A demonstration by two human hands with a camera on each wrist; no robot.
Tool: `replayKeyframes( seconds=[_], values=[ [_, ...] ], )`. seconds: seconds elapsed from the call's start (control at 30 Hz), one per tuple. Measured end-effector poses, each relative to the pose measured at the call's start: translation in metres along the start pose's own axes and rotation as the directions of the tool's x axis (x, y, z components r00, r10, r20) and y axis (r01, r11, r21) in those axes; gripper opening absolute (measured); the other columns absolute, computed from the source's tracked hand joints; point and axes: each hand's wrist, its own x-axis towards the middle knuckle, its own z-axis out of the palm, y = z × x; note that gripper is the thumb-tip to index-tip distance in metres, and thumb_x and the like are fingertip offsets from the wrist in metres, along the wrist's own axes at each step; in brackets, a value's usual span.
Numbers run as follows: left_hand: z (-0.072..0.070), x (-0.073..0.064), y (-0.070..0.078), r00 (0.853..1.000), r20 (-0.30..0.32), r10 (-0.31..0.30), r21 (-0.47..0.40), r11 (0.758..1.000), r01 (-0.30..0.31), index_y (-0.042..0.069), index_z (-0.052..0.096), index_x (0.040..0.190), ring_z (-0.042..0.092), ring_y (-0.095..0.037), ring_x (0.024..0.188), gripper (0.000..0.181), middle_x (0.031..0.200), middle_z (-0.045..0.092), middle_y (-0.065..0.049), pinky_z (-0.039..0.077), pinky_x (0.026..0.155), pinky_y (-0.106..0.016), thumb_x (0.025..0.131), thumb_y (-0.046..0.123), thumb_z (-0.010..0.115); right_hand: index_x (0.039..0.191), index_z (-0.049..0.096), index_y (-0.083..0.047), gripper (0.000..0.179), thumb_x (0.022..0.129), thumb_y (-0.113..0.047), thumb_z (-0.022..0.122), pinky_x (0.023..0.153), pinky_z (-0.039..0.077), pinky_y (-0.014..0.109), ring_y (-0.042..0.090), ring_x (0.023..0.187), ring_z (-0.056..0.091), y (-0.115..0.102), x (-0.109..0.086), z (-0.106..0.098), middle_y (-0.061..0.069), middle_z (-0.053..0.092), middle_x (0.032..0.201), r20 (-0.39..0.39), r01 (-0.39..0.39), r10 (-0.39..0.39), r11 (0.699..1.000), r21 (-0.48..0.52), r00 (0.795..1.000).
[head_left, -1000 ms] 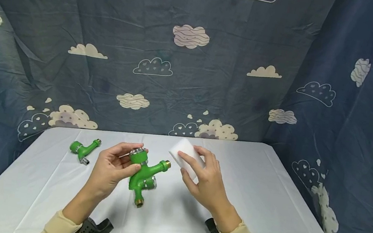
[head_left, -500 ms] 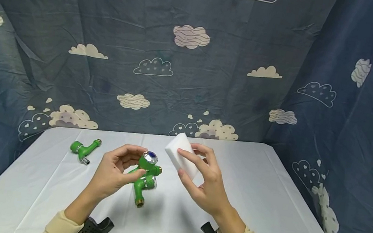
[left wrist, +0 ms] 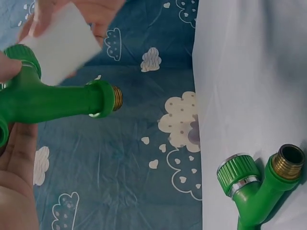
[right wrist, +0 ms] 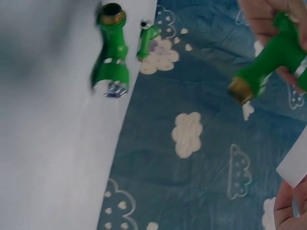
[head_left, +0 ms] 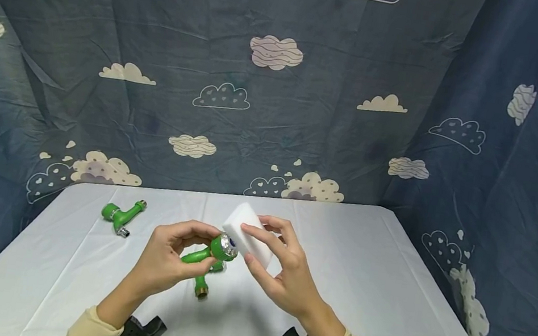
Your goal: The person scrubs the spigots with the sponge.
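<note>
My left hand (head_left: 163,259) grips a green tap (head_left: 222,249) by its body, above the table. The tap's chrome-capped knob points right, toward my other hand. A brass threaded end shows on this tap (left wrist: 53,103) in the left wrist view. Between the thumb and fingers of my right hand (head_left: 292,277) is a white sponge block (head_left: 246,229), tilted, its lower left side right at the knob in the head view. Below the held tap, a second green tap (head_left: 201,286) lies on the table, partly hidden by it; the left wrist view shows its ribbed knob (left wrist: 238,173).
Another green tap (head_left: 121,217) with a metal spout lies at the back left of the white-covered table (head_left: 385,299). Dark blue cloth (head_left: 295,126) printed with clouds hangs behind the table and along both sides. Black straps (head_left: 141,331) sit on both wrists.
My left hand has turned the held tap, swinging its knob from upright to face right. My right hand has brought the sponge left, up to the knob. The taps on the table lie still.
</note>
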Motion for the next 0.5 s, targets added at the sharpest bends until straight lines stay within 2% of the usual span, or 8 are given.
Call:
replayKeyframes(
  seconds=[0.07,0.17,0.27,0.33,0.43,0.5],
  values=[
    [0.0,0.0,0.0,1.0,0.016,0.017,-0.016,1.0,-0.017,-0.001,0.074,0.119,0.077,-0.011,0.1,0.042,0.109,0.078,-0.021,0.066,0.091,-0.028,0.081,-0.018,0.081,0.141,0.069,-0.021,0.049,0.094,-0.009,0.077,0.085,0.063,0.038,0.031,0.125,0.061,0.006,-0.001,0.0,0.013,0.057,0.144,0.01,-0.02,0.02,1.0,-0.011,1.0],
    [-0.001,0.001,0.002,1.0,0.017,0.013,-0.028,1.0,-0.013,-0.002,0.072,0.123,0.076,-0.01,0.105,0.045,0.115,0.078,-0.013,0.066,0.091,-0.029,0.082,-0.019,0.08,0.141,0.069,-0.022,0.048,0.095,-0.01,0.078,0.083,0.063,0.037,0.031,0.124,0.061,0.015,-0.003,0.0,0.014,0.056,0.144,0.013,-0.062,0.062,0.998,-0.028,0.998],
    [-0.004,0.001,0.003,0.999,-0.036,-0.027,-0.042,0.999,0.025,-0.007,0.067,0.131,0.073,-0.007,0.112,0.052,0.124,0.075,0.001,0.065,0.094,-0.026,0.082,-0.021,0.077,0.141,0.069,-0.022,0.048,0.096,-0.01,0.077,0.083,0.062,0.037,0.029,0.123,0.062,0.022,-0.004,-0.003,0.013,0.057,0.144,-0.01,-0.104,0.103,0.994,-0.036,0.995],
    [-0.007,0.001,0.003,0.993,-0.096,-0.072,-0.09,0.994,0.064,-0.01,0.063,0.136,0.072,-0.005,0.116,0.056,0.13,0.073,0.007,0.063,0.096,-0.024,0.083,-0.023,0.074,0.141,0.07,-0.022,0.048,0.095,-0.01,0.077,0.084,0.061,0.039,0.029,0.123,0.062,0.025,-0.003,-0.006,0.012,0.058,0.143,-0.042,-0.122,0.121,0.992,-0.037,0.992],
    [-0.01,0.002,0.002,0.966,-0.198,-0.166,-0.228,0.966,0.12,-0.008,0.061,0.142,0.072,-0.006,0.114,0.057,0.13,0.07,0.007,0.064,0.094,-0.022,0.088,-0.023,0.069,0.141,0.07,-0.021,0.048,0.095,-0.008,0.076,0.084,0.06,0.037,0.028,0.121,0.063,0.025,-0.002,-0.01,0.011,0.059,0.143,-0.084,-0.144,0.142,0.989,-0.018,0.986],
    [-0.011,0.003,0.001,0.938,-0.252,-0.237,-0.34,0.929,0.144,-0.003,0.063,0.142,0.073,-0.009,0.112,0.054,0.128,0.07,0.004,0.064,0.091,-0.023,0.092,-0.021,0.066,0.141,0.07,-0.021,0.049,0.094,-0.008,0.075,0.085,0.059,0.035,0.026,0.12,0.062,0.022,0.0,-0.011,0.01,0.059,0.142,-0.102,-0.153,0.152,0.988,0.005,0.983]
  ],
)
